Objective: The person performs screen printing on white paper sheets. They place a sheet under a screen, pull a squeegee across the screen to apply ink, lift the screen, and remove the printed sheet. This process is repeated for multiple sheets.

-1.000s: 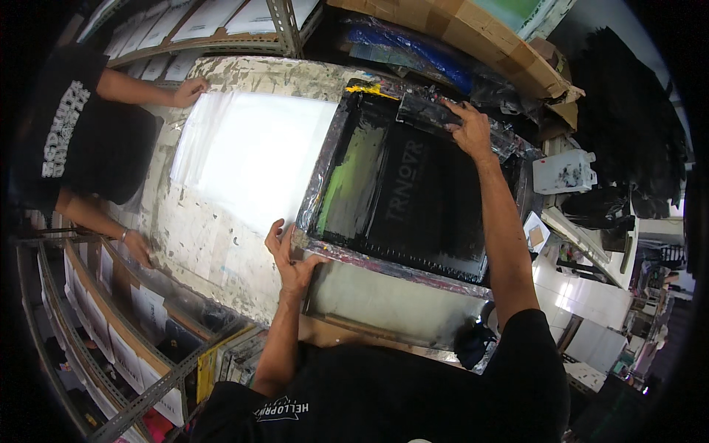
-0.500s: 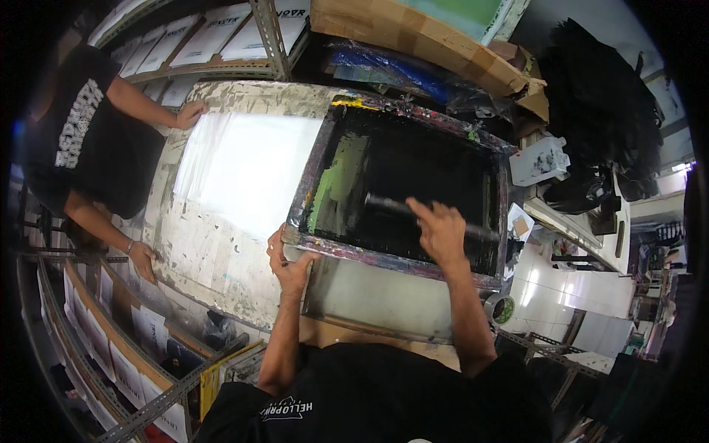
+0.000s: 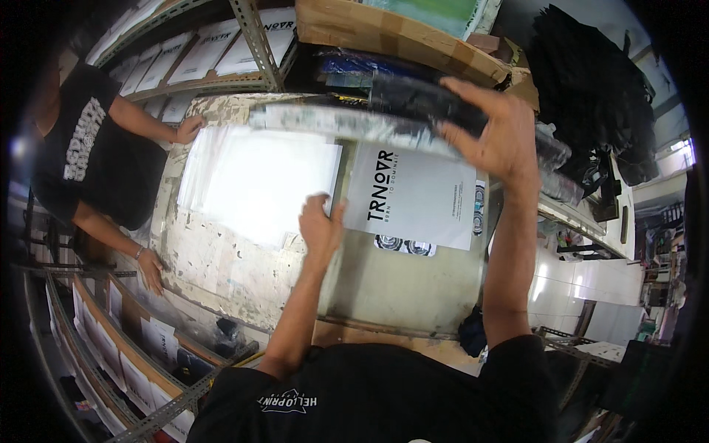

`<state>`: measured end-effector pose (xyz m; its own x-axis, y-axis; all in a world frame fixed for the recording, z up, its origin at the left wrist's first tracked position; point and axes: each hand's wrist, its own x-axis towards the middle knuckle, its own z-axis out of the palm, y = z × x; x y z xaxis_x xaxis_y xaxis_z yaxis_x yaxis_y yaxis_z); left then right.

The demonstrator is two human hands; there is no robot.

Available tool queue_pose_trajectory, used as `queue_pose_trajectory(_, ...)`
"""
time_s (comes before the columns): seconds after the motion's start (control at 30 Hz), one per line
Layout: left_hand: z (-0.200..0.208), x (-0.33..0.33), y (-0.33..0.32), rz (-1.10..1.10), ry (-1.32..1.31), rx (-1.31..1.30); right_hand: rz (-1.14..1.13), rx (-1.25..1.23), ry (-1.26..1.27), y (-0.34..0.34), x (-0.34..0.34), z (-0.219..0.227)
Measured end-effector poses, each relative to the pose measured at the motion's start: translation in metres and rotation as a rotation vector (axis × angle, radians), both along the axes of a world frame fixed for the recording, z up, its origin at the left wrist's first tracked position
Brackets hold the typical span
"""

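Observation:
A white sheet with black lettering lies on the pale printing table. My left hand is at the right edge of a stack of blank white sheets, fingers slightly curled, thumb apart; no grip shows. Above the printed sheet, the paint-stained screen frame is tilted up with its near side raised. My right hand is at that raised side, its thumb and fingers around a dark squeegee. Motion blurs this hand, and it hides part of the squeegee and the frame.
A person in black stands at the far left, both hands on the table's edge. Metal shelving with white printed sheets is at the back left, and a rack at the near left. A cardboard box stands behind the frame.
The screen frame has swung up from lying flat, uncovering the printed sheet. My left hand has left the frame's corner and moved right and downward. My right hand has risen up and right.

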<state>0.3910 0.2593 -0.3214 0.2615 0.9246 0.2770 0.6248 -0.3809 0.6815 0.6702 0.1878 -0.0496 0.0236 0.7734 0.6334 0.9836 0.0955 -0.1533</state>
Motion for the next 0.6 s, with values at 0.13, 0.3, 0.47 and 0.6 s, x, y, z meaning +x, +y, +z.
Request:
queue_pose_trajectory(0.13,-0.040,0.014,-0.035,-0.037,0.326,0.028,-0.085,-0.056,-0.036,0.022,0.019,0.022)
queue_pose_trajectory(0.3,-0.021,0.025,-0.027,-0.063,-0.052,-0.099,-0.121,-0.047,-0.039,0.030,0.029,0.028)
queue_pose_trajectory(0.47,0.006,0.024,-0.024,-0.060,-0.180,-0.135,-0.090,-0.024,0.033,0.036,0.036,0.026)
queue_pose_trajectory(0.6,-0.022,-0.022,0.000,0.148,-0.223,-0.207,-0.097,-0.065,0.072,0.034,0.031,0.029)
